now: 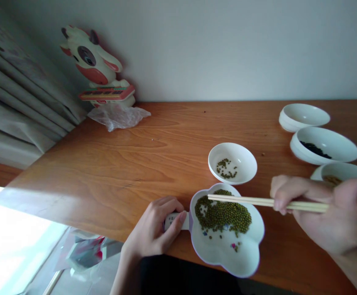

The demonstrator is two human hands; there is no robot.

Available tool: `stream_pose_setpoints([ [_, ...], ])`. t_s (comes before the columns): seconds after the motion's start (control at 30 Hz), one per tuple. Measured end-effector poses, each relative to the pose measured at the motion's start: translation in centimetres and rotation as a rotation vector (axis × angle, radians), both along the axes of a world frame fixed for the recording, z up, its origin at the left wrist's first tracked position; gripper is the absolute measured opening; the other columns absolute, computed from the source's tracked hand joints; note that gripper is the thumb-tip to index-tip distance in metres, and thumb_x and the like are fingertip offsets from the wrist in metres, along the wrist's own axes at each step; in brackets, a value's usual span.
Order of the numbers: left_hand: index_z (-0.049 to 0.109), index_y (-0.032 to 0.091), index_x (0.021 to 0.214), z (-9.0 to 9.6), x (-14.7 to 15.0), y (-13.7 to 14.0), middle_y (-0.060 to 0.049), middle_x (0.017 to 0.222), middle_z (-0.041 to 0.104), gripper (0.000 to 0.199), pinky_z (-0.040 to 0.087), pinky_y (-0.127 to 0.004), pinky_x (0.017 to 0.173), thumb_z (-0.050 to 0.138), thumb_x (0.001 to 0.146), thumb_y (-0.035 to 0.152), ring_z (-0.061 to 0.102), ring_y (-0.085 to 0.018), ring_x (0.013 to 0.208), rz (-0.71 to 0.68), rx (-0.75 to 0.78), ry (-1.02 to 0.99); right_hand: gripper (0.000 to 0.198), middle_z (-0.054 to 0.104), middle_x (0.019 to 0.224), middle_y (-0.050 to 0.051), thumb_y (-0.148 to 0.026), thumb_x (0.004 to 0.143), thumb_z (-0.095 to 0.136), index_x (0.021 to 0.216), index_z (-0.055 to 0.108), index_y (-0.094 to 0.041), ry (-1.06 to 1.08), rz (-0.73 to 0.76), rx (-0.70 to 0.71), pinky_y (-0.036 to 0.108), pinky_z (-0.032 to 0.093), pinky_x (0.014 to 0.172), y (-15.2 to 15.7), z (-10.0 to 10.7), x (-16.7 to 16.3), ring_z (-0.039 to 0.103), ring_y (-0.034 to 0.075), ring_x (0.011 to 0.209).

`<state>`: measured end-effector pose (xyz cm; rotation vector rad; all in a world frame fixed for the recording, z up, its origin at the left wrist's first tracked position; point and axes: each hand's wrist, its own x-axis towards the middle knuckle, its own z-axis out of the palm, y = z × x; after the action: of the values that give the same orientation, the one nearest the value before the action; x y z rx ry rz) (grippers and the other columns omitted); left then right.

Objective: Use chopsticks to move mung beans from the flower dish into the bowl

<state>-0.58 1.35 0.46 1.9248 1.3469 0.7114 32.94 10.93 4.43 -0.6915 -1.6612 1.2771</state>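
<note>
Two chopsticks [252,200] sit pinched in the right grip [335,223]; the left grip [153,227] clasps a dish handle [171,217].

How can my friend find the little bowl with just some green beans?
On the wooden table, find the flower-shaped dish whose handle the left hand holds. Just beyond its far edge sits a round white bowl. What sets it apart: it stands away from the three white bowls on the right and holds a small scatter of green beans.

The right hand [338,224] is blurred now; a bowl [344,170] is part-covered by it, clipped at right; handle lettering [171,218] can't be read.
</note>
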Motion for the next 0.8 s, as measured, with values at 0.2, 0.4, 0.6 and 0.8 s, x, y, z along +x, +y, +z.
stream_pose_setpoints([
  [0.2,0.063,0.019,0.092,0.2,0.2,-0.2,-0.004,0.089,0.069,0.022,0.046,-0.031,0.075,0.052,0.106,0.031,0.063,-0.017,0.080,0.028,-0.037,-0.010,0.084,0.065,0.062,0.005,-0.082,0.100,0.019,0.071,0.072,-0.023,-0.124,0.107,0.018,0.034,0.044,0.052,-1.5,-0.9,-2.2,0.059,0.020,0.055],
  [0.4,0.063,0.019,0.090,0.4,0.1,-0.1,-0.004,0.087,0.068,0.021,0.046,-0.031,0.076,0.052,0.105,0.030,0.063,-0.018,0.080,0.010,-0.009,-0.005,0.093,0.063,0.059,0.006,-0.088,0.095,0.008,0.066,0.067,-0.022,-0.178,0.138,0.053,0.036,0.044,0.052,-1.2,-1.3,-2.0,0.058,0.020,0.053],
  [0.6,0.063,0.019,0.092,0.4,0.2,-0.2,-0.004,0.088,0.068,0.021,0.045,-0.030,0.074,0.052,0.106,0.031,0.062,-0.017,0.080,0.026,-0.012,-0.016,0.092,0.065,0.059,0.006,-0.088,0.095,0.010,0.066,0.068,-0.022,-0.179,0.146,0.083,0.037,0.043,0.052,-0.8,-1.4,-1.3,0.060,0.021,0.051],
  [0.8,0.062,0.019,0.092,0.3,0.2,-0.2,-0.003,0.087,0.067,0.022,0.044,-0.029,0.075,0.052,0.106,0.031,0.061,-0.016,0.079,0.025,-0.017,-0.029,0.097,0.069,0.065,0.006,-0.088,0.093,0.000,0.072,0.070,-0.023,-0.239,0.193,0.101,0.037,0.047,0.057,-0.3,-1.1,-0.4,0.065,0.021,0.059],
])
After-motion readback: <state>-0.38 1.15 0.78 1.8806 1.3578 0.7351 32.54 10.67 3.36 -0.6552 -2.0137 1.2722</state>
